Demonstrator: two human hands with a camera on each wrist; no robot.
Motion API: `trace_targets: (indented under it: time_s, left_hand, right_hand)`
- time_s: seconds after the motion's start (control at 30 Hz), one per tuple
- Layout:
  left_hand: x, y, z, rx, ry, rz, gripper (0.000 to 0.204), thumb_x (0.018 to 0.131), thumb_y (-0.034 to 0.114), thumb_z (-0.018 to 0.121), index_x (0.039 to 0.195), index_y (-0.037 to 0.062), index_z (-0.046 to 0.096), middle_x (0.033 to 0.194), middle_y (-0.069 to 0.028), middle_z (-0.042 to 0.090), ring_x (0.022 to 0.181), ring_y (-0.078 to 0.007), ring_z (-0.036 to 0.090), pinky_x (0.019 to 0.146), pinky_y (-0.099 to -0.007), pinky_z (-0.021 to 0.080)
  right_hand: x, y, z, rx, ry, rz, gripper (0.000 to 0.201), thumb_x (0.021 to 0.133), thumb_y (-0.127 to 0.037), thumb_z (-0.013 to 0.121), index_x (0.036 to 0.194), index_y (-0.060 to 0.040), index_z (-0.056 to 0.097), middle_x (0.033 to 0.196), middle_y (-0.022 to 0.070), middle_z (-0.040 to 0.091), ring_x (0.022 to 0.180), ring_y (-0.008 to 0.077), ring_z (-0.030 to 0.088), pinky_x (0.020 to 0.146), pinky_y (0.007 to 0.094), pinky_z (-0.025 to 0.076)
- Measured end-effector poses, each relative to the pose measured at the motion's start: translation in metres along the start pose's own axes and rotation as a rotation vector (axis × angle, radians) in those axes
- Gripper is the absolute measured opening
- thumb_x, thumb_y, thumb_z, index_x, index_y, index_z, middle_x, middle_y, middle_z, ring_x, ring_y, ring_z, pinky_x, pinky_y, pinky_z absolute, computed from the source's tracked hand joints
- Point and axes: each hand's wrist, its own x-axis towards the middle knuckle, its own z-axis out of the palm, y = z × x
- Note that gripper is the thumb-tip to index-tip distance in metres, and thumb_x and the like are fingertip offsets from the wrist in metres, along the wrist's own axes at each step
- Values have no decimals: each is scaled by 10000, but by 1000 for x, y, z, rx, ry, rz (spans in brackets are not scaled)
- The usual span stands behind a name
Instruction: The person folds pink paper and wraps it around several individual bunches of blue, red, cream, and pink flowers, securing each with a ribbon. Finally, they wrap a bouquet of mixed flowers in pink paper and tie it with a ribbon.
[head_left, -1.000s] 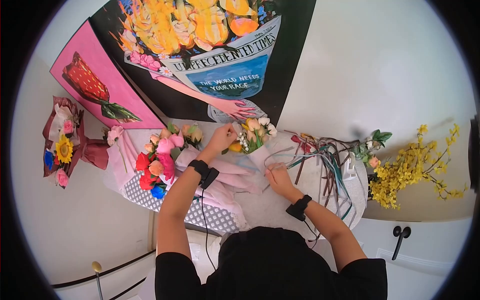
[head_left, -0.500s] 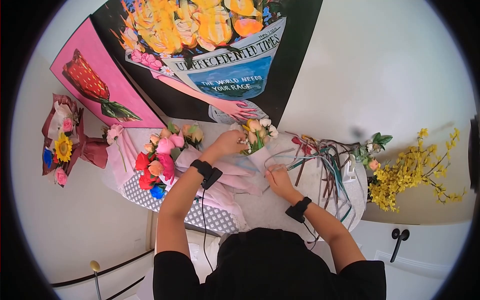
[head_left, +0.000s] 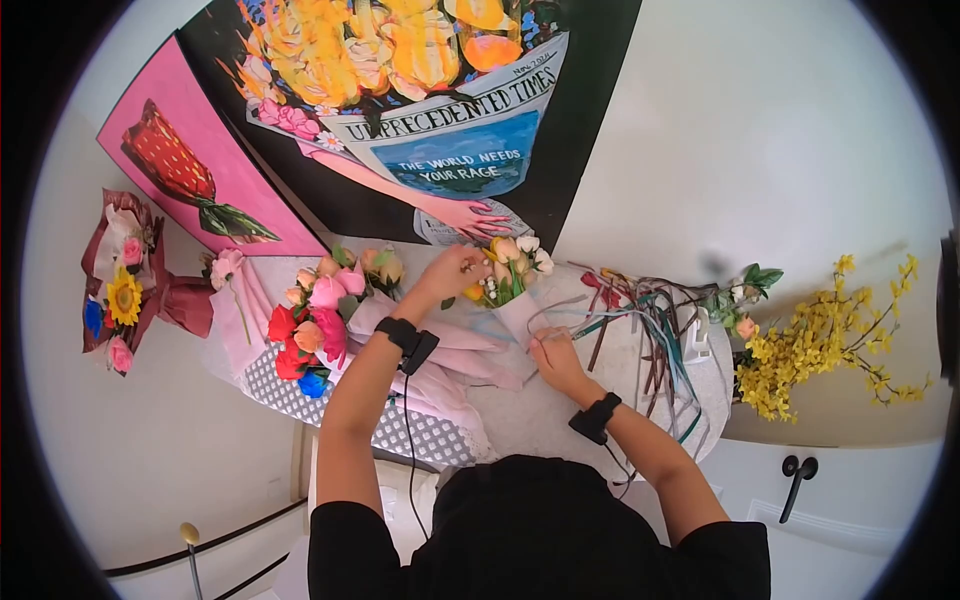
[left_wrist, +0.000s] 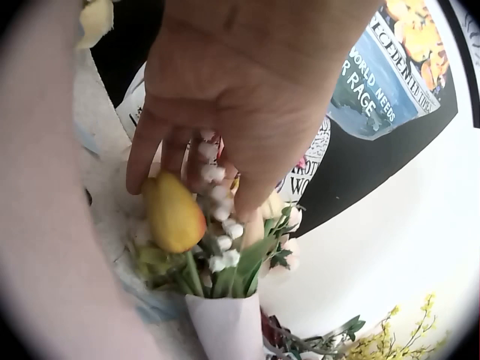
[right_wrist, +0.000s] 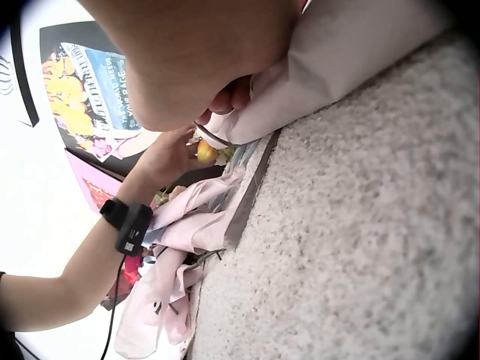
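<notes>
A small bouquet in pale wrapping paper lies on the table, with peach and white blooms, a yellow tulip and a sprig of small white bell flowers. My left hand is at its blooms. In the left wrist view its fingers and thumb hang spread around the white sprig, beside the tulip. My right hand grips the lower end of the wrapped bouquet. In the right wrist view, curled fingers show against the paper, with a thin cord-like strand beside them.
More pink-wrapped bouquets lie to the left. Loose ribbons and dark stems spread at right, near yellow branches. Behind the table stand a large painting and a pink one. A dark-red-wrapped bouquet is at far left.
My left hand moved right into the blooms, then drew back slightly left. The right hand stays at the bouquet's lower end.
</notes>
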Motion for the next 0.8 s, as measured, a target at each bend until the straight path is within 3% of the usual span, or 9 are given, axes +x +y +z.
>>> trace_targets:
  time_s: [0.17, 0.23, 0.3, 0.37, 0.5, 0.6, 0.67, 0.73, 0.8]
  left_hand:
    - [-1, 57, -26, 288, 324, 34, 153, 801, 174, 559, 877, 44, 590, 853, -133, 566, 760, -304, 580, 644, -384, 467]
    - [-7, 74, -20, 400, 130, 428, 89, 806, 86, 528, 853, 30, 580, 840, -140, 562, 801, -324, 561, 693, -380, 460]
    - [-16, 75, 12, 245, -220, 428, 146, 786, 64, 527, 921, 42, 579, 847, -129, 561, 823, -316, 553, 729, -375, 454]
    - [-34, 85, 42, -26, -311, 390, 194, 793, 59, 532, 983, 40, 567, 856, -125, 562, 836, -305, 553, 733, -365, 449]
    - [-43, 84, 69, -106, -380, 431, 256, 794, 60, 548, 1049, 31, 546, 867, -132, 579, 840, -295, 563, 730, -352, 448]
    - [-41, 85, 64, -58, -400, 233, 199, 793, 84, 573, 983, 25, 568, 829, -155, 595, 790, -300, 579, 696, -357, 454]
    - [-41, 88, 58, 89, -431, 169, 150, 790, 149, 578, 894, 42, 592, 766, -166, 604, 730, -315, 590, 658, -389, 459]
    - [-43, 97, 57, 221, -449, 165, 158, 777, 178, 583, 849, 39, 604, 750, -156, 614, 724, -318, 599, 650, -406, 465]
    - [-46, 111, 55, 353, -470, 163, 177, 764, 206, 588, 803, 36, 615, 733, -145, 625, 718, -322, 609, 643, -424, 470]
  right_hand:
    - [0, -1, 0, 1, 9, 0, 214, 840, -108, 459, 661, -10, 525, 757, 126, 556, 723, 315, 511, 713, 404, 333]
    - [0, 1, 2, -8, 27, -16, 226, 849, -109, 448, 662, -10, 526, 764, 131, 559, 724, 323, 509, 713, 411, 334]
    - [0, 3, 2, 6, 18, -9, 238, 858, -112, 438, 663, -11, 528, 759, 139, 559, 724, 329, 508, 713, 417, 334]
    - [-2, 5, 3, 19, 10, 1, 250, 868, -115, 428, 665, -11, 530, 755, 146, 560, 724, 335, 508, 713, 422, 334]
    - [-4, 7, 4, 34, 3, 45, 292, 893, -130, 395, 664, -12, 533, 727, 160, 558, 723, 352, 511, 712, 433, 335]
    - [0, 8, 3, 106, -5, 82, 311, 902, -141, 382, 665, 0, 526, 715, 165, 556, 699, 343, 518, 690, 427, 353]
    - [3, 6, -2, 180, -35, 120, 319, 906, -151, 381, 665, 7, 519, 711, 166, 554, 683, 331, 522, 675, 417, 367]
    - [6, 6, -10, 384, -164, 357, 324, 911, -177, 395, 698, 25, 532, 708, 173, 548, 670, 300, 536, 660, 379, 401]
    - [9, 10, -14, 424, -188, 368, 309, 908, -174, 408, 721, 30, 546, 726, 168, 555, 687, 278, 541, 673, 352, 411]
